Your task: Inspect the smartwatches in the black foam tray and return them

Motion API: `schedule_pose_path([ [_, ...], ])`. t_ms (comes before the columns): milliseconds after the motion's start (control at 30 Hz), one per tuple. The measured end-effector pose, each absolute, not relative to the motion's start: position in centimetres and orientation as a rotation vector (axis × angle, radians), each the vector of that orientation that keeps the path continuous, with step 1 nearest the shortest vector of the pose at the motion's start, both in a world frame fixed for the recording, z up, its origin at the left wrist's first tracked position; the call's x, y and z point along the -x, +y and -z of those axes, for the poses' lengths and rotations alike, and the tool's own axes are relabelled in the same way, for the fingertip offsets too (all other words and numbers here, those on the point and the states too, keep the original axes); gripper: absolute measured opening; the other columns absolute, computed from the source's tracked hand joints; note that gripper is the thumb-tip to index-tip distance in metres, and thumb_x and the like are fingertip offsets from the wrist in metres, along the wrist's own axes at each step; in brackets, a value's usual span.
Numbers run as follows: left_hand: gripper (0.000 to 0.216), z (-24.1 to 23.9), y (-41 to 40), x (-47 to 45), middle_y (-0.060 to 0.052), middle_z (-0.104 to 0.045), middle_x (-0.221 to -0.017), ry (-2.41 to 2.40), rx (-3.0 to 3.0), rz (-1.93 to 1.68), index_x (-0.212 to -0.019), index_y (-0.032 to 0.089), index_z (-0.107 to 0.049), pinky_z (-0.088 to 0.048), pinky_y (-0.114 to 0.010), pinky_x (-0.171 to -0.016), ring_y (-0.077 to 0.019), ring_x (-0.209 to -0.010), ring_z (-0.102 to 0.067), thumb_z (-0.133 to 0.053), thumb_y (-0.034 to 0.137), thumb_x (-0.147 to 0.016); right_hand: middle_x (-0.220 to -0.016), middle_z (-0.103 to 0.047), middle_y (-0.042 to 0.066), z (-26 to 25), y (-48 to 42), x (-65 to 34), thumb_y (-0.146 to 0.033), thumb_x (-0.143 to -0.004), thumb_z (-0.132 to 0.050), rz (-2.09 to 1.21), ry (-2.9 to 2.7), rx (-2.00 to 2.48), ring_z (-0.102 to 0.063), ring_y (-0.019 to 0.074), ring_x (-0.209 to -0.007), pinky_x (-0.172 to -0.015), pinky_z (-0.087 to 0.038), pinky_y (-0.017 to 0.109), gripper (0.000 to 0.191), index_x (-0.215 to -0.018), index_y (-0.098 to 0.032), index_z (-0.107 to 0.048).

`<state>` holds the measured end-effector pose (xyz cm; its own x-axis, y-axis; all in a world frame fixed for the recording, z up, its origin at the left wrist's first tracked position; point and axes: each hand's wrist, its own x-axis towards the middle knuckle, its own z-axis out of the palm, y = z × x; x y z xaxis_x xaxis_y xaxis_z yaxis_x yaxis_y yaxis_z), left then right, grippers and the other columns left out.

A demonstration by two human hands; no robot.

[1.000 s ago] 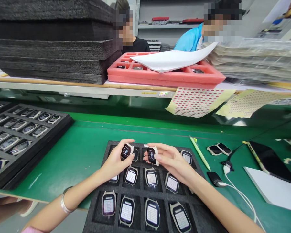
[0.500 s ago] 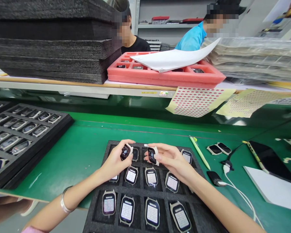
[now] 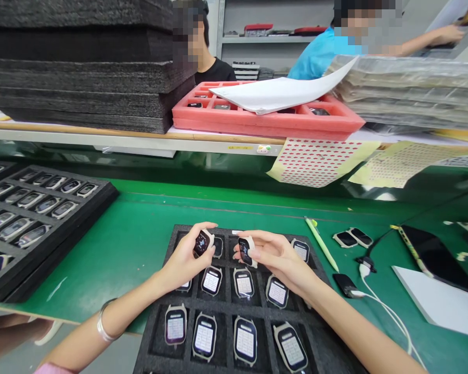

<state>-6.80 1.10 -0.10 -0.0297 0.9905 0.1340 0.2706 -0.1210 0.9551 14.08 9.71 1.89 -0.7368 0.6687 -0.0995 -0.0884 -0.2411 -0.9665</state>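
Observation:
My left hand pinches a smartwatch case between thumb and fingers, its dark screen lit with a small picture. In my right hand is a second strapless smartwatch case, gripped at its edge, with a similar lit screen. Both hands hover over the far rows of a black foam tray. Several watch cases lie face up in its compartments, one of them a watch with a white listing on its screen. My right forearm covers part of the tray's right side.
Another foam tray of watches is at left. Right of my tray lie a green pen, two watch cases, a small black device on a white cable and a phone. A shelf behind carries black foam and a red tray; two people are beyond.
Both my hands hold their watch cases almost unmoved. Beyond the shelf, the person in blue has leaned and now stretches an arm out to the right.

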Motion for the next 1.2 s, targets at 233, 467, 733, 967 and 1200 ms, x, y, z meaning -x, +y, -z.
schedule_pose_path([
  [233,0.040,0.04,0.97,6.76,-0.002,-0.057,-0.097,1.398,-1.485,-1.197,-0.123,0.021,-0.044,-0.043,-0.023,-0.073,-0.0159,-0.085,-0.055,-0.050,0.017,-0.084,-0.098,-0.071,0.010,-1.87,9.73,-14.16,-0.030,-0.074,-0.075,-1.992,-1.552,0.721,-0.069,0.0244,-0.088,-0.091,-0.049,0.043,0.037,-0.108,-0.018,-0.067],
  [467,0.036,0.23,1.11,6.82,-0.003,-0.058,-0.096,1.397,-1.487,-1.219,-0.120,0.020,-0.047,-0.042,-0.025,-0.073,-0.0169,-0.084,-0.055,-0.050,0.018,-0.084,-0.098,-0.071,0.011,-1.82,9.77,-14.19,-0.029,-0.072,-0.076,-1.995,-1.541,0.741,-0.069,0.0256,-0.089,-0.089,-0.050,0.043,0.036,-0.106,-0.019,-0.068],
  [733,0.036,0.04,1.02,6.65,0.002,-0.051,-0.080,1.391,-1.444,-1.243,-0.120,0.020,-0.048,-0.041,-0.021,-0.062,-0.0117,-0.067,-0.050,-0.052,0.019,-0.084,-0.096,-0.071,0.009,-2.01,9.59,-14.24,-0.029,-0.074,-0.075,-2.014,-1.518,0.726,-0.068,0.0240,-0.087,-0.088,-0.049,0.040,0.034,-0.105,-0.019,-0.068],
  [967,0.058,-0.06,1.52,6.61,0.002,-0.055,-0.071,1.111,-1.074,-1.172,-0.130,0.015,-0.039,-0.045,-0.024,-0.050,-0.0106,-0.051,-0.050,-0.061,0.024,-0.077,-0.105,-0.069,0.012,-2.37,9.43,-14.11,-0.032,-0.082,-0.068,-2.203,-1.426,0.695,-0.065,0.0250,-0.099,-0.094,-0.046,0.042,0.035,-0.114,-0.018,-0.062],
  [1200,0.040,0.03,1.90,6.37,-0.008,-0.063,-0.094,0.923,-0.750,-1.266,-0.114,0.016,-0.055,-0.052,-0.035,-0.070,-0.0205,-0.081,-0.062,-0.061,0.022,-0.075,-0.113,-0.066,0.014,-1.77,9.45,-13.95,-0.027,-0.085,-0.062,-2.323,-1.203,0.734,-0.063,0.0284,-0.105,-0.099,-0.041,0.053,0.039,-0.123,-0.018,-0.056],
])
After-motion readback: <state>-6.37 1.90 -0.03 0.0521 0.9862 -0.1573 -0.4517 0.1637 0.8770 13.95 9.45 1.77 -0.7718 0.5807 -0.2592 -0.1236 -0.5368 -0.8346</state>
